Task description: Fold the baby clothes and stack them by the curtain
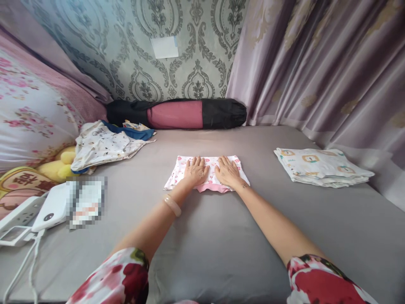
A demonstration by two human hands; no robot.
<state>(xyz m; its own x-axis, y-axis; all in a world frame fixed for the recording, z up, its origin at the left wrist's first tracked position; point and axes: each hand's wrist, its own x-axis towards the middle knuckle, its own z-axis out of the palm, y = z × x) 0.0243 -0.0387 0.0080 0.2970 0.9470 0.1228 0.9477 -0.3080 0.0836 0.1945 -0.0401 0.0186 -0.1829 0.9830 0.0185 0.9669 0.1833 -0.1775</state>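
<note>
A white garment with a pink print and a pink edge (213, 187) lies folded on the grey sheet in front of me. My left hand (196, 169) rests flat on its left part, fingers stretched away from me. On its right part my right hand (227, 170) lies flat too, fingers extended. The cloth shows between the hands and around them; what lies under the palms is hidden. A pale bangle (172, 205) circles my left wrist.
A folded stack of printed white cloth (319, 164) lies at right. Rumpled clothes (109, 145) are at left, near a white power bank (55, 204), a power strip (22, 214) and cables. A black and pink rolled bag (175, 114) lies along the patterned wall.
</note>
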